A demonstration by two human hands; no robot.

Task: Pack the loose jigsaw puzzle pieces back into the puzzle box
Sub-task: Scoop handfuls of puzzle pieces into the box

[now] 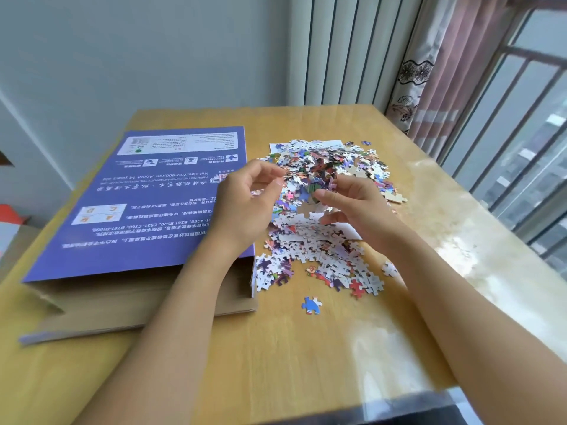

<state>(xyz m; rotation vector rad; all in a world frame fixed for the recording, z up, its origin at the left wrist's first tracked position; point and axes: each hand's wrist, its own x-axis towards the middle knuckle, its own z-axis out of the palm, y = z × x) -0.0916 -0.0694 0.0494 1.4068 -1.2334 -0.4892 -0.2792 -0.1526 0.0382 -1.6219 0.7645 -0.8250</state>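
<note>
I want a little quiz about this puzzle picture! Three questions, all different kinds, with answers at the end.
1. True or false: the purple puzzle box lies to the left of the pile of puzzle pieces.
2. Which hand holds a clump of pieces above the pile? A) left hand B) right hand C) neither
3. Fill in: the lone piece lying apart near the box's front corner is mostly ____.

Key: 1 true; 2 B; 3 blue.
</note>
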